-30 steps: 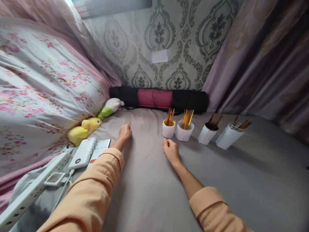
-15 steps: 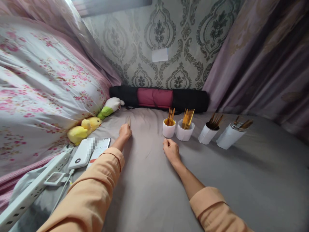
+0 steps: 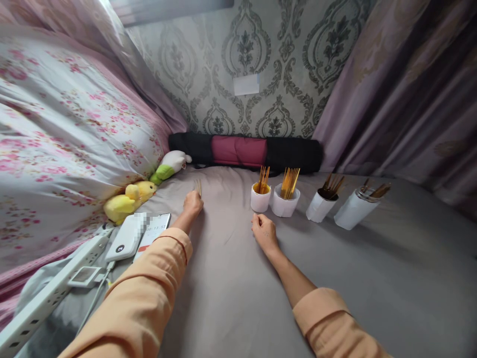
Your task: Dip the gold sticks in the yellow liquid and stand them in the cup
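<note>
My left hand [image 3: 193,203] is closed around a small bundle of thin sticks [image 3: 198,187], whose tips poke up above the fingers. My right hand [image 3: 264,232] rests on the grey sheet with its fingers curled together; whether anything is inside them is hidden. Just beyond it stands a short white-wrapped cup [image 3: 260,201] with several orange-brown sticks [image 3: 264,178]. Beside that is a wider white-wrapped cup [image 3: 285,208] holding a denser bunch of sticks [image 3: 290,183]. Farther right, a white-wrapped can [image 3: 320,209] and a tilted white-wrapped jar [image 3: 354,211] hold darker sticks.
Along the wall lies a black and maroon roll [image 3: 238,150]. At left are plush toys [image 3: 130,199], a white power bank [image 3: 124,238], a phone [image 3: 154,231] showing a timer, and a power strip [image 3: 55,293] with cables. A floral cloth [image 3: 74,124] bulges beside them.
</note>
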Motion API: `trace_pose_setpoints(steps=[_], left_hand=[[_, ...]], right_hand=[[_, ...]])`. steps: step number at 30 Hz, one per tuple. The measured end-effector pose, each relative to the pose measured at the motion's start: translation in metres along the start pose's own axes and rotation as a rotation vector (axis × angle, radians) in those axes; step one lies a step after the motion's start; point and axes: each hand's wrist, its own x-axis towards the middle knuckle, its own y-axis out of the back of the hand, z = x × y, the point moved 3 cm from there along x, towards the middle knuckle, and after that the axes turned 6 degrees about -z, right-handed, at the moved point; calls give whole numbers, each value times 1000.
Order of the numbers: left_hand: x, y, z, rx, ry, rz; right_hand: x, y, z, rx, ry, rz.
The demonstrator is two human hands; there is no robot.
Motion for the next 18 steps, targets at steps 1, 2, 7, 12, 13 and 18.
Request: trace_pose_setpoints(steps=[1,2,7,12,13,18], left_hand=[[0,0,0,-2,3,0],[-1,0,0,-4,5,-1],[-1,1,0,-11,17,-7],[1,0,-1,-17,28,-10],[1,0,-2,-17,30,-11],[4,-3,-4,-18,30,-10]], right_hand=[[0,0,-1,0,-1,-1],[0,0,-1,-1,-2,-3],[-1,1,-2,-2,-1,-6],[-1,1,-1,-3,-3,-4],[-1,1,-1,-3,-4,-5],[0,1,-1,-3,-19,-8]])
